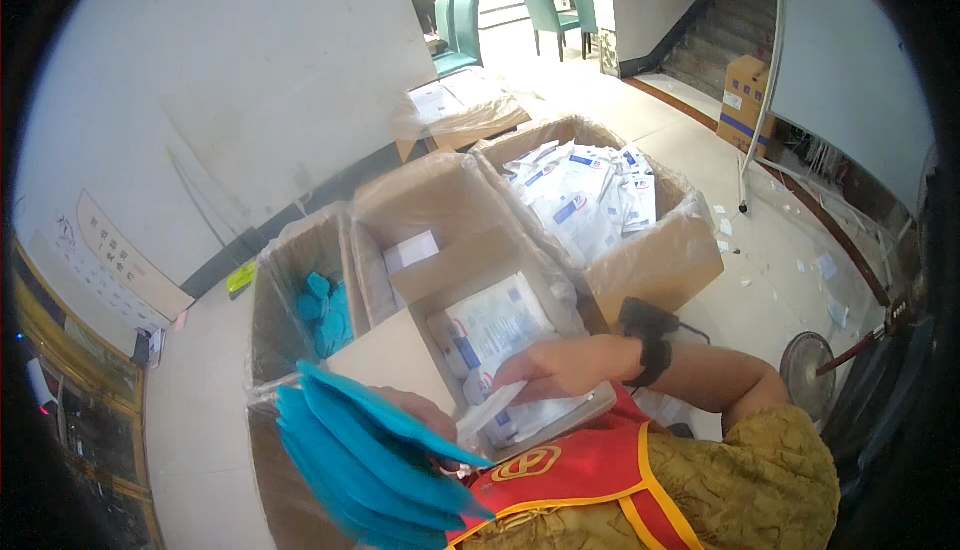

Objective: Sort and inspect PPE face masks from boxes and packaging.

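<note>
My left hand [418, 408] is closed around a fanned stack of teal flat soft pieces [370, 450], which hides most of its fingers. My right hand [565, 370], wearing a black wristband [655, 360], pinches a thin white packet [490, 412] beside that stack. Both hands are over the near edge of an open cardboard carton [375, 360]. Inside it lie white packets with blue print [500, 315]. The lower part of the left hand and the far end of the pinched packet are hard to make out.
A large plastic-lined carton full of white packets [580, 195] stands ahead right. Another lined carton [285, 260] at left holds teal pieces [325, 315]. A black handheld device [648, 318] with a cable sits at right. Paper scraps [826, 267] litter the floor near a whiteboard [860, 70].
</note>
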Action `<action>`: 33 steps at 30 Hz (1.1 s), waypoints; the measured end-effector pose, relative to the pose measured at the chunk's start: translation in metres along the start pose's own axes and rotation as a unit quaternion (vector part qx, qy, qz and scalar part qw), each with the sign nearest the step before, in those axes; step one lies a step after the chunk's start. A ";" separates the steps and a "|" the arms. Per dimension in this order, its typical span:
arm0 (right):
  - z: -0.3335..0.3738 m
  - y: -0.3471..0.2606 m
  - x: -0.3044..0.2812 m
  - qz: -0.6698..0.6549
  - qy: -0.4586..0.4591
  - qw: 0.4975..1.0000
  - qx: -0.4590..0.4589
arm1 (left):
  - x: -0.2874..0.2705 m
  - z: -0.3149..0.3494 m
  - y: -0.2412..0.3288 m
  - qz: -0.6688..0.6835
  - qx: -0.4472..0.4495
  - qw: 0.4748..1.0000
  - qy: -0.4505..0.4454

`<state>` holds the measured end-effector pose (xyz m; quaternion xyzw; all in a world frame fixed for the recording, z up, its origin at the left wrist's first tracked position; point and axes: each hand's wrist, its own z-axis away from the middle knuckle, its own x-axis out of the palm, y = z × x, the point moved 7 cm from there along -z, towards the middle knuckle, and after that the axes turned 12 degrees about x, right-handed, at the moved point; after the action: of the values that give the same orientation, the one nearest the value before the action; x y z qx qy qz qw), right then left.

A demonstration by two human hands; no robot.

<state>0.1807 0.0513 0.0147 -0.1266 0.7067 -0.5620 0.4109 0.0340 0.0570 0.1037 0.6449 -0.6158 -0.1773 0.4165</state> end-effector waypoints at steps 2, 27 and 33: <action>0.006 -0.011 -0.012 0.039 0.006 0.999 0.019 | 0.001 0.009 -0.006 -0.128 -0.069 0.988 -0.056; -0.001 -0.065 -0.008 0.397 0.101 0.908 -0.089 | 0.024 0.009 -0.041 -0.711 -0.268 0.603 -0.244; 0.003 -0.061 -0.003 0.441 -0.002 0.895 0.061 | 0.018 0.012 -0.042 -0.690 -0.265 0.636 -0.220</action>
<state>0.1673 0.0307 0.0709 0.2226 0.6536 -0.3644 0.6249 0.0558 0.0316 0.0705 0.6856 0.0090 -0.7058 0.1780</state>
